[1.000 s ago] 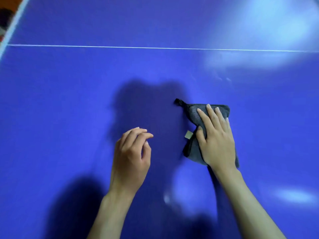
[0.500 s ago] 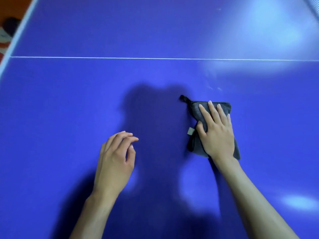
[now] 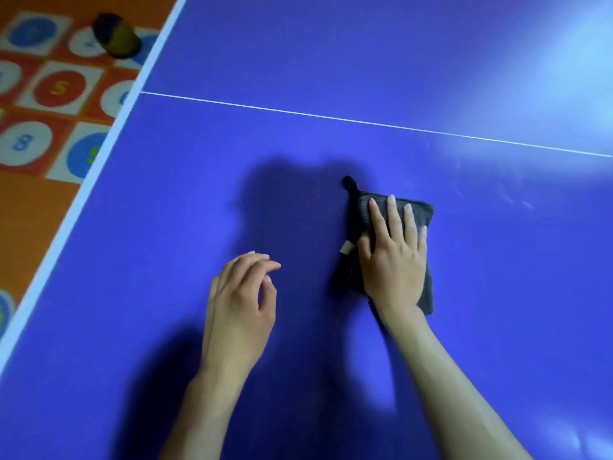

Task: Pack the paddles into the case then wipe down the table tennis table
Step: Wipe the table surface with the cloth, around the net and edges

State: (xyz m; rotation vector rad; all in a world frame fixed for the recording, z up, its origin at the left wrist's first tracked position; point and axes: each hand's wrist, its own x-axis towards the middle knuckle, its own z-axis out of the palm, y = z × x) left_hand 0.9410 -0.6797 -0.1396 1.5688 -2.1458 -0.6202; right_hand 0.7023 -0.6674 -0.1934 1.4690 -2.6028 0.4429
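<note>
A person's right hand [image 3: 394, 260] presses flat, fingers spread, on a folded dark grey cloth [image 3: 391, 227] on the blue table [image 3: 166, 210]. Left of the cloth, the left hand [image 3: 240, 300] hovers loosely curled, empty. Uneven pressure might bunch the cloth, leaving streaks.

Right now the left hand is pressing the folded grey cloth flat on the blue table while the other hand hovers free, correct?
Not quite: the head view shows the right hand pressing the folded grey cloth flat on the blue table, fingers straight. The left hand is the free one, loosely curled and holding nothing.
</note>
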